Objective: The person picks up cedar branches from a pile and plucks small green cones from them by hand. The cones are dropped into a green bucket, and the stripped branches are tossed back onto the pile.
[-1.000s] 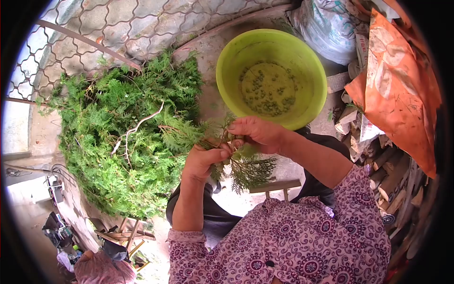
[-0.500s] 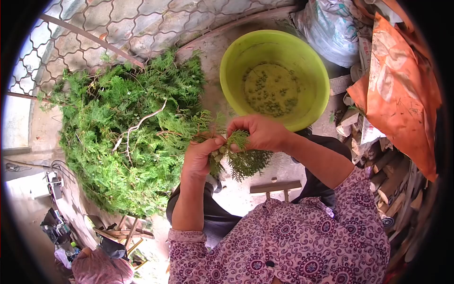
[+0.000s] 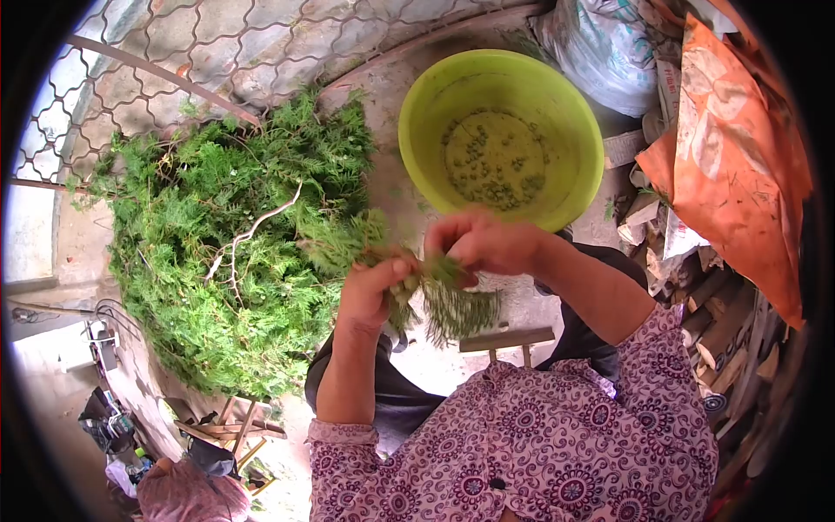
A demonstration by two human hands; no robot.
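Note:
My left hand (image 3: 370, 291) is closed around a leafy evergreen sprig (image 3: 461, 311), which looks like arborvitae; pale green cones show beside the thumb. Its flat foliage hangs down to the right, blurred by motion. Close by on the right is my right hand (image 3: 487, 246), its fingers curled together over the sprig's upper part. Whatever its fingertips pinch is hidden and smeared. Just beyond the hands stands a yellow-green basin (image 3: 416, 113) with many small green cones (image 3: 496, 161) scattered on its bottom.
A large heap of cut evergreen branches (image 3: 226, 252) lies to the left, with a bare forked twig (image 3: 252, 228) on top. At the right are a white woven sack (image 3: 600, 56), an orange sack (image 3: 726, 174) and stacked firewood (image 3: 718, 322). A metal lattice (image 3: 217, 43) runs along the back.
My right hand has shifted slightly right and down, blurring with movement. The sprig's foliage has swung, while my left hand keeps its hold in nearly the same place.

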